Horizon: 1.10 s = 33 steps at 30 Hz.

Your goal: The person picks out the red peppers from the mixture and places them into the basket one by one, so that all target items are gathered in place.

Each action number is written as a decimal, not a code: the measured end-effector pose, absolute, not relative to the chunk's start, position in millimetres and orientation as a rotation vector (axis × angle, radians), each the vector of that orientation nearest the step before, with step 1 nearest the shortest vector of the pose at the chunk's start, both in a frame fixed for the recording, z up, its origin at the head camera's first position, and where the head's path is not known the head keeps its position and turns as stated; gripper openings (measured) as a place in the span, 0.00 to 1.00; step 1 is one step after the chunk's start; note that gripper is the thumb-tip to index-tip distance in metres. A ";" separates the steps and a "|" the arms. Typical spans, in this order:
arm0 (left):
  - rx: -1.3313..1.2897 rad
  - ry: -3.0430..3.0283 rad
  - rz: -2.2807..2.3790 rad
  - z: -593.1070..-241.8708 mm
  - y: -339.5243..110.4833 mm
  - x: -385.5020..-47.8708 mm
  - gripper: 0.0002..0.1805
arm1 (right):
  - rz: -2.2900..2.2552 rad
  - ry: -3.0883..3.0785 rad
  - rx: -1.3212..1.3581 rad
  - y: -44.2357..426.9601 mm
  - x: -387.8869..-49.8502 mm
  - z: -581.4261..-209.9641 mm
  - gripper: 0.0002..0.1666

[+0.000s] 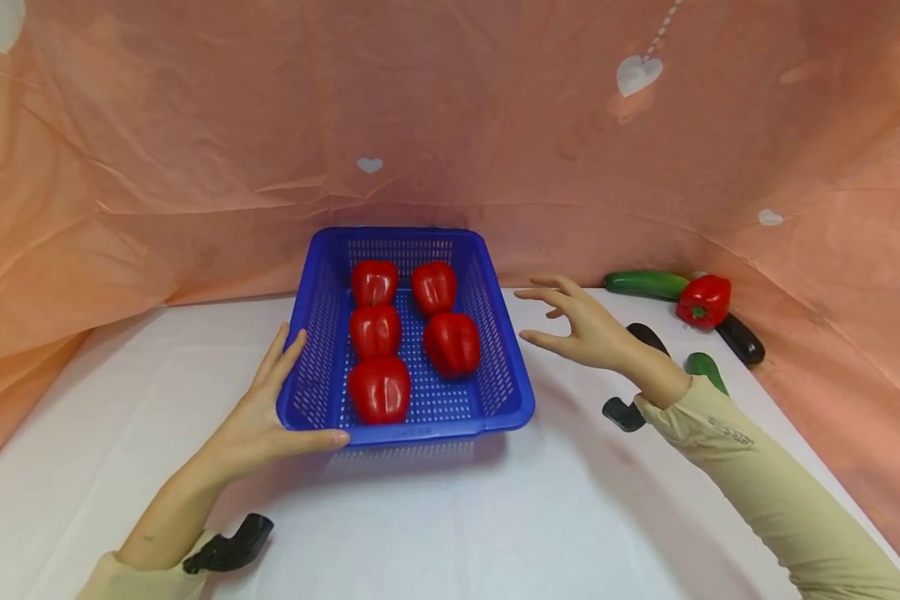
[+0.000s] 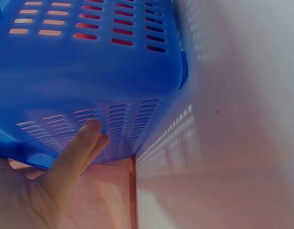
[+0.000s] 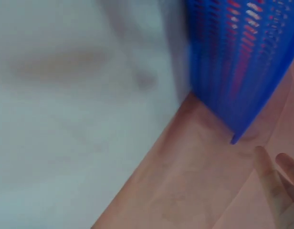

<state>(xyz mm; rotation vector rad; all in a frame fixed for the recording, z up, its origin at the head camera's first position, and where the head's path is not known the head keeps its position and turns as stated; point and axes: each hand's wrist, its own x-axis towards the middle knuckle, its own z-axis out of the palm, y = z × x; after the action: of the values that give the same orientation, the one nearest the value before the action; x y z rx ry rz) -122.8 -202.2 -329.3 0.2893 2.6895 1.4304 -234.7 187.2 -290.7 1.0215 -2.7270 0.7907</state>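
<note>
A blue plastic basket [image 1: 435, 430] with slotted walls stands on the white table, holding several red bell peppers [image 1: 378, 390]. At its near left corner is my left hand [image 1: 258, 425], its fingers straight along the left wall and the thumb stretched along the front rim. The left wrist view has those fingers against the basket's slotted side [image 2: 123, 124]. Off to the basket's right, my right hand [image 1: 581, 329] hovers with spread, slightly bent fingers and nothing in them. A gap separates it from the basket wall [image 3: 228, 71] in the right wrist view.
Beyond the right arm lie a long green vegetable [image 1: 645, 283], a red bell pepper [image 1: 703, 302] and a dark eggplant [image 1: 740, 338]. Partly behind that forearm are another dark vegetable [image 1: 647, 337] and a green one [image 1: 707, 369]. A peach cloth [image 1: 450, 183] hangs behind the table.
</note>
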 end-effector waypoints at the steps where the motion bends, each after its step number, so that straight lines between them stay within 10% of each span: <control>1: 0.292 2.691 1.431 -329.1 -202.1 -122.5 0.69 | 0.787 -2.716 1.019 190.2 -234.6 -292.3 0.33; 33: 0.286 2.645 1.500 -332.4 -203.3 -122.6 0.68 | 0.776 -2.704 0.805 259.6 -248.1 -316.5 0.28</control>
<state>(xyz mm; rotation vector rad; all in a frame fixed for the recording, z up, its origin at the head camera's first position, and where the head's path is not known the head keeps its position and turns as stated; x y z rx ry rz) -122.6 -203.3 -332.4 0.2857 2.6451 1.4997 -248.1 259.6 -316.5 0.8051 -2.7035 0.7763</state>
